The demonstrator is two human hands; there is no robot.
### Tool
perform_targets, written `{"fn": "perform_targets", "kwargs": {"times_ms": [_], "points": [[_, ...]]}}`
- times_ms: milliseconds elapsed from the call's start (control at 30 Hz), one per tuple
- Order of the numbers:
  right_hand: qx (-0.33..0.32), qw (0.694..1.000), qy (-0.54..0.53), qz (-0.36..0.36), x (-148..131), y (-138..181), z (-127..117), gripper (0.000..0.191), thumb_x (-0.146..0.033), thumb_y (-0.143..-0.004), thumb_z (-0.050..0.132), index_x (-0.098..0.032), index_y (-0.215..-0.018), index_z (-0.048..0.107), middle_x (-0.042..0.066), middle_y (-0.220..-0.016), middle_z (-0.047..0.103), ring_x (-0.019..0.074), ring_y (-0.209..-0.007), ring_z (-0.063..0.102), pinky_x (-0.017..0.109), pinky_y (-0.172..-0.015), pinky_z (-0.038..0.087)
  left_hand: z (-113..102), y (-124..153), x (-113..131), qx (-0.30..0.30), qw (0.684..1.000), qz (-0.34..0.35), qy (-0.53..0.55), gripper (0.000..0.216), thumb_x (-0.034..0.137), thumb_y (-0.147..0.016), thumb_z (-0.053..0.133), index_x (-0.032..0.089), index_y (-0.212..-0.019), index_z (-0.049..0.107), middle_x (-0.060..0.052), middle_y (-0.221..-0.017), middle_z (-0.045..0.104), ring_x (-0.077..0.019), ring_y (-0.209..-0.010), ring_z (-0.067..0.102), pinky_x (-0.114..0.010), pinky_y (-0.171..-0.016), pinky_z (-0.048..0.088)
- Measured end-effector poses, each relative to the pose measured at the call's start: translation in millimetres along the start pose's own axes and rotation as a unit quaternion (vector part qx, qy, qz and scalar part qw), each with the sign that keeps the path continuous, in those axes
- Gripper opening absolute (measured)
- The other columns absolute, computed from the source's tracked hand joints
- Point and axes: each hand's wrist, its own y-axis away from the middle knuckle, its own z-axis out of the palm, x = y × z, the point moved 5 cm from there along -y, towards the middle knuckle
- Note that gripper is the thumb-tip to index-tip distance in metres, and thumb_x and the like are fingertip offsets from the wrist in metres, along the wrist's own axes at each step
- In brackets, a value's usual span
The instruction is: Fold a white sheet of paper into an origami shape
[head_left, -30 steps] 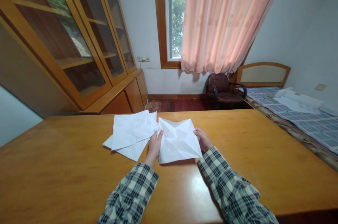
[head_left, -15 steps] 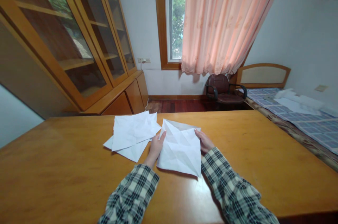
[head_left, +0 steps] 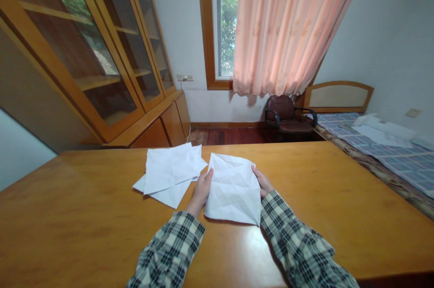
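Note:
A roughly square sheet of white paper (head_left: pixel 233 193), marked with crossing creases, is held between my two hands just above the table (head_left: pixel 84 215). My left hand (head_left: pixel 202 188) grips its left edge, thumb on top. At the right edge, my right hand (head_left: pixel 261 181) pinches the sheet near its upper corner, with the fingers hidden underneath. Left of my left hand lie several creased white sheets (head_left: pixel 171 168), overlapping in a loose pile.
A wooden cabinet with glass doors (head_left: pixel 115 44) stands at the left. Beyond the table's far edge are a brown armchair (head_left: pixel 286 114), a window with a pink curtain (head_left: pixel 285 30), and on the right a bed (head_left: pixel 369 143) with white material on it.
The held paper has flattened: its drooping far edge has come up and its near edge looks straighter. Both hands stay nearly in place, the right one slightly farther right.

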Motion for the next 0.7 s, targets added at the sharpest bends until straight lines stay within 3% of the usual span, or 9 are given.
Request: {"fn": "perform_targets", "kwargs": {"times_ms": [133,367,533,700], "points": [[-0.048,0.998,0.032,0.025,0,5,8,0.044,-0.046,-0.085,0.052,-0.012,-0.113,0.056,0.013,-0.102,0.07,0.025,-0.099,0.065,0.042,-0.09,0.05,1,1,0,0.009,1.0,-0.01,0.024,0.049,0.06,-0.077,0.052,0.014,-0.083,0.066,-0.008,-0.07,0.069,-0.0251,-0.07,0.065,-0.034,-0.064,0.051],[-0.048,0.995,0.088,-0.024,-2,5,5,0.025,-0.025,-0.08,0.063,-0.012,-0.101,0.061,0.01,-0.09,0.072,0.0211,-0.086,0.069,0.035,-0.084,0.053,-26,-2,9,0.175,0.976,0.038,-0.121,0.05,0.065,-0.078,0.045,0.017,-0.069,0.059,-0.005,-0.064,0.063,-0.0242,-0.073,0.062,-0.032,-0.071,0.048],[-0.019,0.994,0.108,-0.026,4,1,0,0.022,-0.029,-0.081,0.063,-0.012,-0.095,0.063,0.009,-0.083,0.073,0.0206,-0.076,0.07,0.035,-0.078,0.054,-27,2,17,0.203,0.961,0.075,-0.17,0.048,0.062,-0.081,0.043,0.02,-0.059,0.046,0.002,-0.054,0.048,-0.0168,-0.059,0.051,-0.027,-0.061,0.041],[-0.025,0.994,0.095,-0.055,0,0,1,0.022,-0.027,-0.079,0.064,-0.012,-0.095,0.063,0.008,-0.087,0.073,0.0186,-0.078,0.069,0.03,-0.076,0.055,-28,8,37,0.223,0.951,0.111,-0.183,0.045,0.056,-0.084,0.042,0.02,-0.057,0.04,0.004,-0.053,0.038,-0.0122,-0.055,0.04,-0.023,-0.055,0.035]]}}
